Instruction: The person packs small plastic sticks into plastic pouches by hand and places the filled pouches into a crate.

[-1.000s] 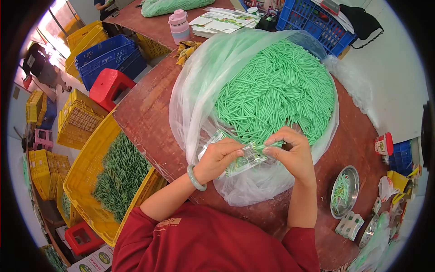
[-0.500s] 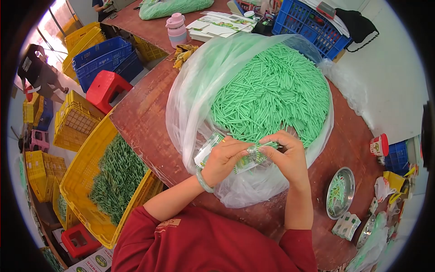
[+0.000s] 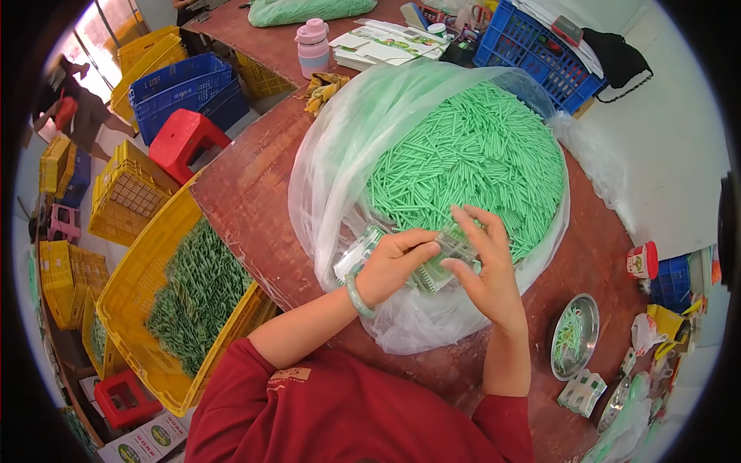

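My left hand (image 3: 395,266), wearing a pale bangle, pinches a small clear plastic pack (image 3: 455,245) with green print at the near edge of the stick pile. Around the far end of this pack, my right hand (image 3: 488,266) has its fingers spread, the thumb and fingertips close to the plastic. Behind them, thin light-green sticks (image 3: 471,154) fill a large translucent plastic bag (image 3: 328,166) whose mouth is folded open. Beside my left hand, a white-and-green printed packet (image 3: 357,253) lies on the bag. Part of the pack is hidden by my fingers.
A yellow crate (image 3: 123,309) of wrapped dark-green pieces stands left of the red-brown table (image 3: 247,201). On the right are a metal bowl (image 3: 588,328) with some sticks and a red-lidded tub (image 3: 642,261). A pink bottle (image 3: 312,50) and blue basket (image 3: 532,54) stand behind.
My right hand has loosened from a pinch beside the pack, its fingers now spread. The green sticks it pinched no longer show there. My left hand keeps its hold.
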Demonstrator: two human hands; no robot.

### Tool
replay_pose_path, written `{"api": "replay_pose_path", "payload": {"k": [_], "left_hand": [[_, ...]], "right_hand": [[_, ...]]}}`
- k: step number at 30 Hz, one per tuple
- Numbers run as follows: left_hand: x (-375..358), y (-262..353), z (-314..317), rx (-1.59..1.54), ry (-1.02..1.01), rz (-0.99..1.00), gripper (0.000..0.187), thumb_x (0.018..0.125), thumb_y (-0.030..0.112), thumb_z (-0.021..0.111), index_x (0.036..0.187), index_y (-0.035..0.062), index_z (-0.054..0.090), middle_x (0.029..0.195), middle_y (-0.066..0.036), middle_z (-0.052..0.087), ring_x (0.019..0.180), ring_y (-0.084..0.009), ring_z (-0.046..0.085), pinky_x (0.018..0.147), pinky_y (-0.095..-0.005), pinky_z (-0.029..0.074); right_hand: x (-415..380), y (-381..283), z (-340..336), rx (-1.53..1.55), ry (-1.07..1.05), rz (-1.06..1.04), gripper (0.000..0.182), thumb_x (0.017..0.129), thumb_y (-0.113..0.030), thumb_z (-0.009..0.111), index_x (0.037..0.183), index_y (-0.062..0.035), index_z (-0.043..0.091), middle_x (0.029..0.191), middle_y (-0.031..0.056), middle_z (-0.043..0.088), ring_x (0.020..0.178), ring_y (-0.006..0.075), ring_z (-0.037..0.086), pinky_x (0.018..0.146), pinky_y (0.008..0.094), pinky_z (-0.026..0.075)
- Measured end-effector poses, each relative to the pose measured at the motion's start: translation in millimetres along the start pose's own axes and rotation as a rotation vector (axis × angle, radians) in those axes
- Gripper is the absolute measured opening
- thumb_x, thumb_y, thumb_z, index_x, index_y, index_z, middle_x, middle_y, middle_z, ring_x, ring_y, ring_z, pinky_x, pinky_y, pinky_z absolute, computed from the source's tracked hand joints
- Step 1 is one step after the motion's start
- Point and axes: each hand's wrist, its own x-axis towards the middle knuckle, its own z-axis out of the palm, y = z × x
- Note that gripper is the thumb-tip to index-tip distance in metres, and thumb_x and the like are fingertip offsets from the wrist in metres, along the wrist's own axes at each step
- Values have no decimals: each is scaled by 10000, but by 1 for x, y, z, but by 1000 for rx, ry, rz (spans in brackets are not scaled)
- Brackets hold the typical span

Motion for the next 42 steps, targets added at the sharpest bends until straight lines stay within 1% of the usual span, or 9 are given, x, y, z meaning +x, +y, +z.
{"api": "replay_pose_path", "payload": {"k": [10, 13, 19, 23, 27, 29, 33, 37, 42], "left_hand": [[5, 12, -28, -49, -138, -32, 246, 878, 102, 685, 1107, 37, 619, 851, 43, 604, 682, -12, 465, 589, -202, 392], [4, 40, -32, 388, -138, 252, 349, 846, 111, 708, 1178, 75, 608, 919, -8, 677, 712, -105, 548, 675, -276, 457], [-49, 90, -127, 1032, -160, 472, 239, 765, 135, 723, 1001, 96, 708, 865, -90, 693, 786, -261, 623, 714, -347, 502], [-143, 132, -216, 1504, 233, 150, 68, 793, 142, 647, 804, 81, 676, 793, -109, 660, 754, -333, 635, 682, -438, 508], [-252, 126, -294, 1878, 241, -539, 152, 824, 208, 656, 762, 72, 634, 740, -122, 632, 727, -328, 635, 660, -416, 519], [-296, 104, -322, 1852, 157, -763, 149, 834, 205, 652, 789, 64, 646, 768, -131, 642, 749, -320, 644, 677, -419, 526], [-350, 44, -366, 1768, -2, -1095, 158, 847, 193, 654, 824, 36, 654, 827, -146, 659, 810, -307, 657, 724, -424, 541], [-359, 12, -379, 1671, 16, -1144, 78, 835, 99, 643, 862, 27, 660, 877, -159, 665, 863, -331, 654, 763, -433, 547], [-380, -21, -376, 1687, 69, -937, 125, 807, 49, 604, 920, 28, 651, 918, -169, 649, 883, -366, 645, 773, -459, 540]], "right_hand": [[-4, 5, 9, 23, 63, 20, 665, 715, 79, 697, 1339, -90, 539, 1109, 98, 505, 847, 181, 548, 665, 270, 475], [5, -10, 17, -23, -43, -53, 683, 706, 97, 703, 1340, -94, 536, 1087, 95, 501, 826, 178, 540, 652, 272, 472], [23, -34, 57, 42, -209, -162, 685, 714, 131, 670, 1355, -51, 512, 1188, 112, 480, 721, 127, 513, 642, 246, 456], [31, 12, 49, -116, -82, -155, 593, 779, 95, 641, 1344, -45, 528, 1163, 109, 522, 751, 107, 497, 650, 236, 421], [25, 84, 25, -284, 2, -46, 445, 890, 40, 577, 1320, -70, 556, 1062, 47, 554, 753, 95, 450, 629, 215, 382], [16, 103, 16, -149, 45, 210, 378, 955, -42, 544, 1331, -81, 544, 1029, 16, 547, 747, 79, 449, 616, 219, 384], [15, 118, 2, -239, 50, 302, 362, 977, -124, 540, 1338, -107, 544, 982, 20, 559, 760, 79, 464, 620, 224, 390], [18, 133, 1, -298, 90, 328, 353, 986, -150, 533, 1337, -117, 548, 1000, 26, 573, 826, 91, 508, 659, 237, 414], [11, 130, -2, -272, 59, 274, 355, 983, -121, 532, 1336, -82, 539, 1021, 33, 576, 804, 104, 505, 656, 228, 418]]}}
